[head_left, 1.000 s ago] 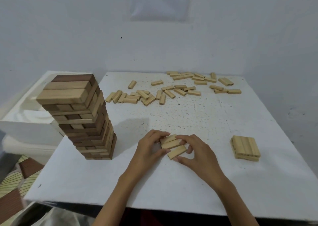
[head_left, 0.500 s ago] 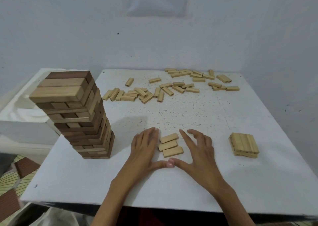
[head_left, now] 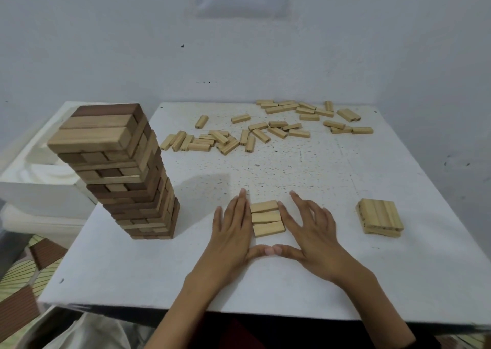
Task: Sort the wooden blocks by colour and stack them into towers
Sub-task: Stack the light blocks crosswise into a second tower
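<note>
Three light wooden blocks (head_left: 267, 218) lie side by side in a flat row on the white table (head_left: 292, 290), near its front. My left hand (head_left: 233, 231) lies flat with straight fingers against the row's left ends. My right hand (head_left: 310, 229) lies flat with spread fingers against the right ends. Both thumbs meet just in front of the row. A tall tower of mixed dark and light blocks (head_left: 127, 173) stands at the left. A low stack of light blocks (head_left: 380, 217) sits at the right. Several loose light blocks (head_left: 265, 130) are scattered at the far side.
A white moulded foam piece (head_left: 39, 178) sits beside the table's left edge. A pale wall stands right behind the table. Patterned floor (head_left: 18, 282) shows at the lower left. The speckled tabletop between the loose blocks and my hands is bare.
My hands let go of the three blocks, opened flat, and pushed in from both sides. The skewed blocks now form a tight, even row.
</note>
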A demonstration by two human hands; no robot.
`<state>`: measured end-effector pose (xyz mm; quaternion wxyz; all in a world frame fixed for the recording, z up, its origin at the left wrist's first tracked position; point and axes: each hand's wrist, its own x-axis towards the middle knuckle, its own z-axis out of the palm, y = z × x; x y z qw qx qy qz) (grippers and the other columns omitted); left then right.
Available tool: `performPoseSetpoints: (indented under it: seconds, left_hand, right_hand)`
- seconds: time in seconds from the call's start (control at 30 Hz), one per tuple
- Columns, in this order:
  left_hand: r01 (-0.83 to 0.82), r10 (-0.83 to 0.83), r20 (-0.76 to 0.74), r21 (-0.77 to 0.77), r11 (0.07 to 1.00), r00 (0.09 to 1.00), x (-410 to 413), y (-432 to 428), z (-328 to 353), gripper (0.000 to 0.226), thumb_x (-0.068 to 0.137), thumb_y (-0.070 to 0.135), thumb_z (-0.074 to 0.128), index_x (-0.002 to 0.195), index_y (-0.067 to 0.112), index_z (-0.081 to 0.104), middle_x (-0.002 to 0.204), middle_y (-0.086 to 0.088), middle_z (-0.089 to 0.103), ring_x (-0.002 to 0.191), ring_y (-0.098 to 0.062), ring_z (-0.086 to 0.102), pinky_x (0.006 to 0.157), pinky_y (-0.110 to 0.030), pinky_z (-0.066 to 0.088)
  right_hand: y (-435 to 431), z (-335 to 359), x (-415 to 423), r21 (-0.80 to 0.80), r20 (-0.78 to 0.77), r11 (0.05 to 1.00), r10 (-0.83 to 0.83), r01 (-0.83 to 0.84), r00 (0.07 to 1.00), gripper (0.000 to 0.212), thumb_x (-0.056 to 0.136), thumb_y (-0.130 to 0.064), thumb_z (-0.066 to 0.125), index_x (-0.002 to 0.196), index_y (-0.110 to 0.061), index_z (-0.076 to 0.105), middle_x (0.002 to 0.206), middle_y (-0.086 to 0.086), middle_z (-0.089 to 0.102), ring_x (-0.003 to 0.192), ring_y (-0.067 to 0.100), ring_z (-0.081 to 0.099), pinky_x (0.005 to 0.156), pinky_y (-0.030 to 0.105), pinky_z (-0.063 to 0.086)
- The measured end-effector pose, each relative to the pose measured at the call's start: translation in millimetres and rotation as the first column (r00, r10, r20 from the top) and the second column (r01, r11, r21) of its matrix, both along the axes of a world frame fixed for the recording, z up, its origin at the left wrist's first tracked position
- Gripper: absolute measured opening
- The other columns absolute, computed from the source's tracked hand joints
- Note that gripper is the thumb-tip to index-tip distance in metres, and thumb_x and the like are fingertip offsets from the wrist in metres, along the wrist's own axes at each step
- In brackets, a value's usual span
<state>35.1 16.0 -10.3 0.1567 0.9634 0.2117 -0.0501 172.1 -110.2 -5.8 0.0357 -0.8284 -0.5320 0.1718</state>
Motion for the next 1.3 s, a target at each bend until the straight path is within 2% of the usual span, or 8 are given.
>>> performPoseSetpoints:
  seconds: [0.3,0.43,0.63,0.73,0.83,0.93,1.07,1.3]
  left_hand:
    - [-0.003,0.002,-0.031,-0.01,1.0,1.0,-4,4,3,0.132,0.035,0.091,-0.031,0.14,0.012,-0.034,0.145,-0.003,-0.045,0.136,-0.013,-0.037,0.111,-0.041,-0.024]
    - [0.028,-0.028,0.003,-0.053,0.998,1.0,-2,14,3,0.127,0.043,0.096,-0.015,0.141,0.018,-0.032,0.15,0.001,-0.038,0.138,-0.01,-0.031,0.111,-0.034,-0.023]
    - [0.055,-0.017,0.235,-0.155,0.986,0.972,1,38,-2,0.11,0.056,0.09,0.04,0.148,0.033,0.019,0.155,0.009,0.007,0.14,-0.008,-0.001,0.115,-0.033,0.001]
    - [0.074,-0.014,0.317,-0.179,0.981,0.948,7,43,-2,0.078,0.064,0.077,0.046,0.133,0.04,0.041,0.148,0.011,0.024,0.134,-0.003,0.01,0.115,-0.036,0.01]
    - [0.104,-0.041,0.329,-0.174,0.979,0.943,9,46,-2,0.068,0.066,0.072,0.047,0.127,0.042,0.047,0.145,0.012,0.029,0.127,0.005,0.011,0.113,-0.035,0.013]
    - [0.098,-0.048,0.287,-0.16,0.982,0.957,7,45,-2,0.094,0.058,0.087,0.041,0.139,0.039,0.036,0.152,0.007,0.021,0.131,0.002,0.007,0.114,-0.035,0.01]
    - [-0.011,0.013,0.023,-0.099,0.995,1.0,-5,37,4,0.141,0.035,0.103,0.002,0.151,0.023,-0.009,0.156,-0.001,-0.023,0.142,-0.016,-0.021,0.114,-0.037,-0.011]
    - [0.082,-0.083,-0.01,-0.077,0.994,0.996,-4,4,4,0.13,0.039,0.094,-0.023,0.143,0.016,-0.03,0.142,0.004,-0.049,0.13,-0.005,-0.043,0.109,-0.036,-0.027]
  right_hand:
    - [-4,4,4,-0.028,-0.039,1.0,-0.006,0.005,0.999,0.137,0.026,-0.094,-0.025,0.144,-0.024,-0.024,0.148,-0.001,-0.038,0.139,0.023,-0.027,0.111,0.045,-0.015]
    - [-3,3,5,0.031,-0.042,0.998,-0.056,0.057,0.998,0.136,0.027,-0.096,-0.02,0.145,-0.03,-0.019,0.153,-0.003,-0.025,0.139,0.018,-0.019,0.112,0.04,-0.012]
    - [10,1,27,0.297,-0.202,0.952,-0.008,0.069,0.979,0.102,0.047,-0.092,0.033,0.139,-0.05,0.02,0.149,-0.011,0.016,0.132,0.002,0.002,0.11,0.03,0.004]
    - [13,-2,29,0.372,-0.193,0.925,0.0,0.074,0.981,0.081,0.054,-0.082,0.041,0.126,-0.046,0.046,0.141,-0.013,0.029,0.123,-0.002,0.011,0.106,0.027,0.011]
    - [11,-6,21,0.402,-0.177,0.91,-0.029,0.1,0.984,0.079,0.056,-0.08,0.04,0.125,-0.043,0.049,0.135,-0.018,0.031,0.117,-0.006,0.012,0.104,0.026,0.014]
    - [5,-8,15,0.346,-0.127,0.928,-0.098,0.136,0.987,0.106,0.049,-0.093,0.026,0.14,-0.04,0.033,0.142,-0.015,0.024,0.125,0.002,0.011,0.108,0.026,0.009]
    - [-6,-3,1,0.088,-0.012,0.982,-0.169,0.169,0.986,0.137,0.028,-0.095,-0.022,0.148,-0.028,-0.012,0.154,-0.002,-0.021,0.139,0.019,-0.016,0.113,0.036,-0.01]
    - [-4,-4,-20,0.019,-0.007,0.988,-0.152,0.152,0.988,0.133,0.029,-0.084,-0.04,0.144,-0.019,-0.025,0.14,-0.001,-0.045,0.139,0.022,-0.027,0.111,0.044,-0.017]
